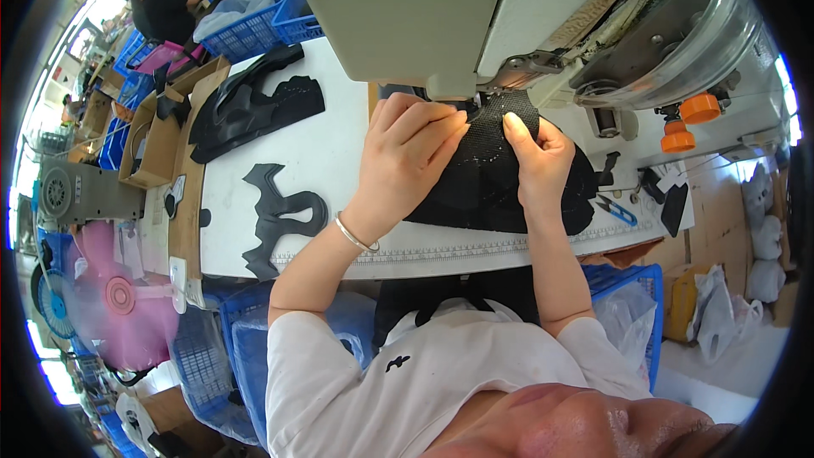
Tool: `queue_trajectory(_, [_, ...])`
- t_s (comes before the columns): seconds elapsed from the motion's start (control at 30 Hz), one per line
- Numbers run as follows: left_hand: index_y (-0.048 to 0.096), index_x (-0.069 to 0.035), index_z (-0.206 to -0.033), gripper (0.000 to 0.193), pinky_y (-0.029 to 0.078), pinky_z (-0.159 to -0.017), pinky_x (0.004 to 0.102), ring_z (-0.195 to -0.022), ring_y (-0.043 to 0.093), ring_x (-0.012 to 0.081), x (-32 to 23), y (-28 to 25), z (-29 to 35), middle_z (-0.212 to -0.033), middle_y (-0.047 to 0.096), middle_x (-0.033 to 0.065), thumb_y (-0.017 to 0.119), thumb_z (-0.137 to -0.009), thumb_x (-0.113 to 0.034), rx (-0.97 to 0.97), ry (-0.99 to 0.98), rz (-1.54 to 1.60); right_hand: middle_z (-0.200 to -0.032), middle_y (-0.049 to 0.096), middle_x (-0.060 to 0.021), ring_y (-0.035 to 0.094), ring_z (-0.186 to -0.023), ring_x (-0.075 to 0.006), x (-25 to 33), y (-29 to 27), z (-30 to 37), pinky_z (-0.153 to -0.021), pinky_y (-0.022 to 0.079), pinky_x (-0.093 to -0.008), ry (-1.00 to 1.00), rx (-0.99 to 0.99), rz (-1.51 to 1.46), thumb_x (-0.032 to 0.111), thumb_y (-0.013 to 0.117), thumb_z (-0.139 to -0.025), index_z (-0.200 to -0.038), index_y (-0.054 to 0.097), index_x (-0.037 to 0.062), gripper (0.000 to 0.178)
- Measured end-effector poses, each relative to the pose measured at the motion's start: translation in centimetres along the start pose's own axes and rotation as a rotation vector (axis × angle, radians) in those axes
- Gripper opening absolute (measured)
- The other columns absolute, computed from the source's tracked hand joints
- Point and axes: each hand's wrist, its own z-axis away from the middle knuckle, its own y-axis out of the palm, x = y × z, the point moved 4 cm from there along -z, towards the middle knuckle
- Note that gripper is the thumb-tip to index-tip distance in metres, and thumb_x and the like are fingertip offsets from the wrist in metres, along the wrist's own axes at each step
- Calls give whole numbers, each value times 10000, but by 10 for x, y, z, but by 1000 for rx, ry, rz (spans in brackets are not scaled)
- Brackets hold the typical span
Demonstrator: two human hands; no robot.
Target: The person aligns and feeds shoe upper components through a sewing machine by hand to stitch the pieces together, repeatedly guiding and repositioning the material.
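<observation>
A large black mesh fabric piece lies across the white table under the pale head of a sewing machine. My left hand is closed in a pinch at the fabric's far left edge, close to the needle area. What lies between those fingertips is hidden. My right hand grips the mesh at its far right part, thumb on top and fingers curled beneath. The needle itself is hidden behind the machine head and my fingers.
Left on the table are shaped black pieces and a stack of dark grey cutouts. Blue-handled snips lie at right, near a ruler strip. Blue baskets flank my lap. A pink fan stands left; another person sits beyond.
</observation>
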Motion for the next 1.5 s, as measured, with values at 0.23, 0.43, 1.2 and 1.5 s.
queue_trajectory(0.23, [706, -17, -887, 176, 483, -710, 322, -788, 551, 223, -1, 4, 4, -920, 648, 27, 760, -719, -22, -49, 8, 13, -654, 542, 73, 431, -592, -5, 13, 4, -10, -540, 332, -185, -61, 26, 33, 116, 697, -884, -712, 621, 26, 209])
queue_trajectory(0.43, [699, 0, -903, 193, 492, -690, 317, -780, 542, 229, -3, 6, 5, -925, 631, 39, 755, -718, -10, -57, 7, 0, -649, 595, 47, 475, -580, -16, 13, -6, -21, -525, 351, -188, -33, 14, 250, 160, 736, -859, -729, 681, 2, 213])
queue_trajectory(1.2, [706, -1, -968, 293, 460, -788, 331, -916, 598, 203, -5, -4, 8, -1033, 688, 27, 772, -692, -76, 126, 82, -63, -837, 573, -35, 571, -626, -93, -18, 19, 62, -561, 514, -215, 167, 143, -306, 107, 565, -940, -1158, 512, -11, 254])
queue_trajectory(1.5, [699, 7, -963, 378, 481, -752, 335, -902, 593, 214, -11, -6, 6, -1069, 665, 56, 728, -596, -79, 112, 220, -125, -850, 616, -49, 617, -657, -130, -9, 44, 50, -508, 525, -253, 118, 226, -237, 142, 556, -986, -1025, 616, -23, 180])
